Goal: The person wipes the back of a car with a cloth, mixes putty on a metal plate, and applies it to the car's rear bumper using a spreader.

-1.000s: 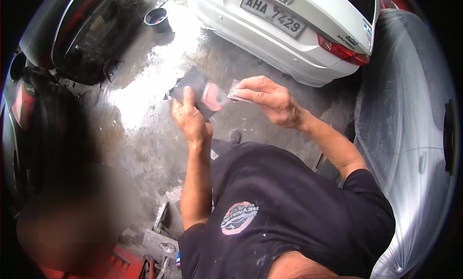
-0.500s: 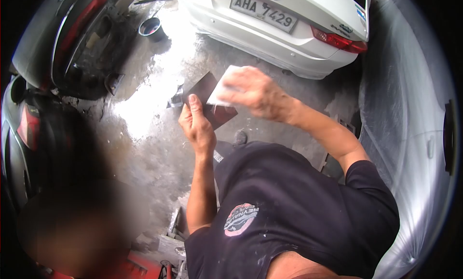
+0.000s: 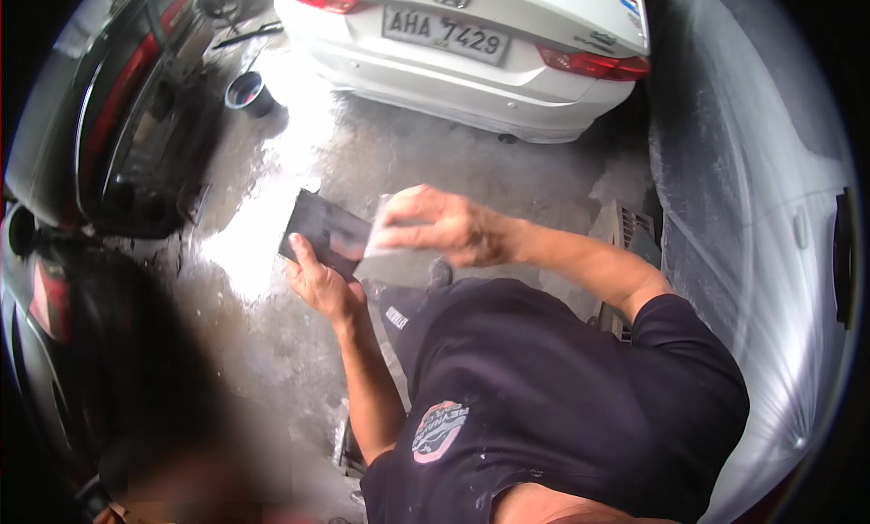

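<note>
My left hand (image 3: 324, 287) grips a dark, flat rectangular plate (image 3: 315, 223) by its lower left edge, thumb on top and fingers beneath. The plate is tilted and has a glossy face with a pinkish patch near its right end. Pinched in my right hand (image 3: 450, 227) is a thin whitish sheet, like a flat spreader (image 3: 381, 232), blurred by motion. Its edge overlaps the plate's right end in this view. Both hands are in front of my body, above the concrete floor (image 3: 272, 343).
A white car (image 3: 435, 80) stands ahead. Dark car parts (image 3: 136, 116) line the left, and a plastic-covered car (image 3: 752, 207) is at the right. A black bucket (image 3: 249, 94) sits on the floor. A blurred person (image 3: 190, 470) is at lower left.
Both hands have moved left and down in view with the plate and the sheet. The sheet has gone from over the plate's middle to its right end. My view has shifted too.
</note>
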`<state>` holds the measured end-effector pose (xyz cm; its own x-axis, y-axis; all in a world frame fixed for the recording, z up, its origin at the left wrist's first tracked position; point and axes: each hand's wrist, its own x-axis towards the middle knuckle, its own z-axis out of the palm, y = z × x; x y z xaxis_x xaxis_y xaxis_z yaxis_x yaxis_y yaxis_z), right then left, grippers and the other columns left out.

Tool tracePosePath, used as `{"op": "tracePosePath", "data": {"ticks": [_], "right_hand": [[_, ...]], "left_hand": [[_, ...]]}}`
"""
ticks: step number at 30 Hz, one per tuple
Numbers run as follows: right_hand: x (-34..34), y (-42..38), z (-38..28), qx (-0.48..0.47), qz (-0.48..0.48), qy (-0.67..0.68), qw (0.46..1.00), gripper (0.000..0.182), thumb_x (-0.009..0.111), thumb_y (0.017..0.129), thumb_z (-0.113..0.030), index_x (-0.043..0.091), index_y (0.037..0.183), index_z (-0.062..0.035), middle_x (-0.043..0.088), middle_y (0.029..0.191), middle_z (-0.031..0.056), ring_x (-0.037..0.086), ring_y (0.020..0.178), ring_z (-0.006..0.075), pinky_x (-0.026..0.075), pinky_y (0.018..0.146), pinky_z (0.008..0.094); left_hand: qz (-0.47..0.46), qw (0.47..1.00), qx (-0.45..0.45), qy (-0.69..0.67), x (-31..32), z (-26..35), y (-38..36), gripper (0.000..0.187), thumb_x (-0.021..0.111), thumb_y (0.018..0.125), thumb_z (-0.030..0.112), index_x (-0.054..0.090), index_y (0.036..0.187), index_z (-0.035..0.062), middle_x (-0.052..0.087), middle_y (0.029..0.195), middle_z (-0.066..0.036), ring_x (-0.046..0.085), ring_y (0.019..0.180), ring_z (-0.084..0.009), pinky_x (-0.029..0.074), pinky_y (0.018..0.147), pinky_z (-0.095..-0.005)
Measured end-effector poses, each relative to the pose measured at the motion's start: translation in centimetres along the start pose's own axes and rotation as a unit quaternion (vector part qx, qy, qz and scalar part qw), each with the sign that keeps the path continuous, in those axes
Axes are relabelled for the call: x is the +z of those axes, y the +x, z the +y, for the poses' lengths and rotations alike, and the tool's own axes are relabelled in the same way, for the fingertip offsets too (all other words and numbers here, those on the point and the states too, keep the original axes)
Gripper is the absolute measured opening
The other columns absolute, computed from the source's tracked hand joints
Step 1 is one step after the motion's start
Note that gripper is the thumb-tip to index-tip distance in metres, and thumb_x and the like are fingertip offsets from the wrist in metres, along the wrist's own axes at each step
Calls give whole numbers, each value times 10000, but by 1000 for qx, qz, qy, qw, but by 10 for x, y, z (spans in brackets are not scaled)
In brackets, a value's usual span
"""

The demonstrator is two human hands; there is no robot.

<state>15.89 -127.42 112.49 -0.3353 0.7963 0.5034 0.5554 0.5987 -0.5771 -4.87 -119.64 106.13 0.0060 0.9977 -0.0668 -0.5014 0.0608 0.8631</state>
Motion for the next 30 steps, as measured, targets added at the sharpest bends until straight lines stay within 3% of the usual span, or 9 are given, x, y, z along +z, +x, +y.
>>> {"op": "tracePosePath", "data": {"ticks": [3, 7, 10, 14, 16, 18, 25, 28, 30], "right_hand": [[13, -3, -7, -69, -10, -49, 996, 636, 616, 825, 75, 654, 1416, -157, 627, 1233, 107, 594, 1280, 341, 485, 1128, 466], [13, -44, 31, 9, -26, -115, 993, 659, 630, 817, 88, 627, 1435, -142, 610, 1253, 126, 607, 1253, 335, 507, 1091, 473], [11, -60, 43, 99, -74, -116, 985, 641, 621, 789, 83, 649, 1400, -109, 612, 1283, 136, 596, 1281, 344, 489, 1125, 483], [4, -5, 18, 71, -32, -137, 987, 482, 663, 849, -44, 698, 1314, -166, 631, 1228, 106, 629, 1221, 303, 501, 1077, 465], [32, -13, 22, 19, 9, -229, 973, 410, 663, 875, -111, 718, 1267, -217, 635, 1212, 79, 628, 1193, 284, 499, 1048, 459], [42, -19, 16, 16, -28, -193, 981, 417, 668, 868, -145, 718, 1271, -242, 632, 1213, 61, 617, 1207, 283, 491, 1040, 487], [38, -60, 36, 27, -53, -198, 978, 476, 691, 785, -104, 722, 1243, -231, 626, 1229, 70, 606, 1224, 287, 466, 1049, 511], [10, -49, 36, 54, -85, -122, 987, 548, 708, 759, -49, 724, 1287, -196, 631, 1250, 81, 606, 1236, 308, 469, 1063, 503], [-1, -24, 22, 46, 42, 49, 997, 588, 719, 773, -52, 710, 1345, -186, 624, 1292, 115, 590, 1276, 332, 465, 1093, 513]], "left_hand": [[22, 944, -268, -191, 1, -9, -11, 320, 573, 1100, 196, 637, 1295, -50, 704, 1245, -133, 677, 1143, -238, 571, 973, -370], [20, 962, -239, -128, -4, -13, -21, 319, 574, 1097, 185, 626, 1307, -50, 709, 1231, -142, 697, 1104, -241, 570, 990, -395], [-46, 994, -87, -36, 10, 11, -16, 343, 575, 1111, 241, 634, 1269, -57, 725, 1152, -157, 729, 1028, -242, 616, 888, -368], [-88, 987, -102, 85, 12, -8, -13, 453, 524, 1134, 358, 652, 1186, -73, 732, 1047, -163, 731, 938, -226, 613, 845, -344], [-75, 976, -70, 190, 15, -17, -12, 495, 497, 1139, 379, 642, 1203, -90, 720, 1100, -171, 722, 964, -240, 605, 862, -357], [37, 990, -66, 120, 41, 0, -16, 485, 468, 1147, 353, 662, 1085, -87, 701, 1029, -143, 685, 960, -220, 589, 823, -360], [55, 992, -45, 107, 30, -3, -3, 523, 485, 1136, 344, 604, 1289, -142, 696, 1215, -196, 712, 1068, -294, 596, 950, -412], [53, 995, -37, 69, 32, 10, 12, 517, 491, 1137, 351, 619, 1273, -131, 712, 1175, -188, 718, 1050, -282, 598, 943, -409], [8, 994, -104, 22, 13, -8, 21, 417, 535, 1127, 323, 663, 1229, -61, 723, 1157, -148, 710, 1048, -247, 587, 948, -379]]}}
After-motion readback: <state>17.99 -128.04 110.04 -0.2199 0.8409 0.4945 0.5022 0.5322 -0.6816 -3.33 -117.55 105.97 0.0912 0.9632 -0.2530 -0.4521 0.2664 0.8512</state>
